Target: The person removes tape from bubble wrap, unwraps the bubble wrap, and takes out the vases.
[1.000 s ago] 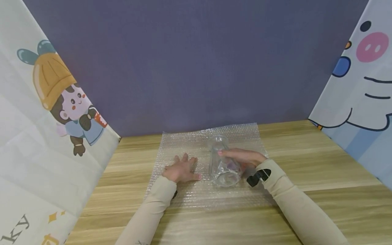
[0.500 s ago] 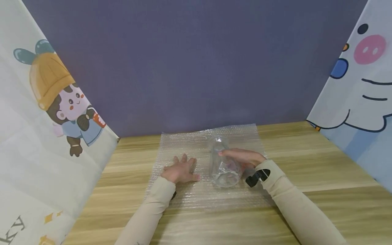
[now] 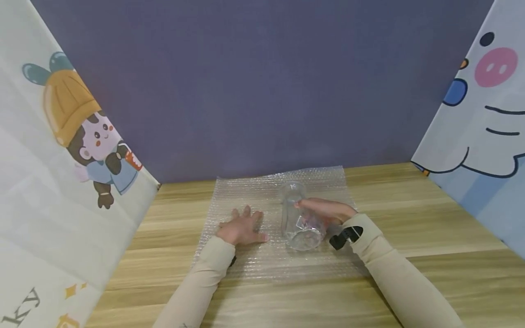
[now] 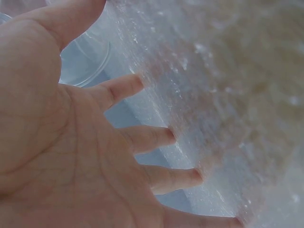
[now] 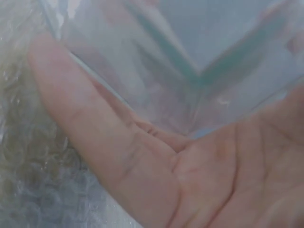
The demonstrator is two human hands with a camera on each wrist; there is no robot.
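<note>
We see the left hand (image 3: 241, 228) with its fingers spread apart, their tips touching the bubble wrap (image 3: 250, 189). Right of the left thumb, apart from it, is the clear container (image 3: 290, 223); the right hand (image 3: 328, 212) grips its side, the fingers partly hidden. Outward of both hands' fingers, we see the wooden table (image 3: 176, 218).
</note>
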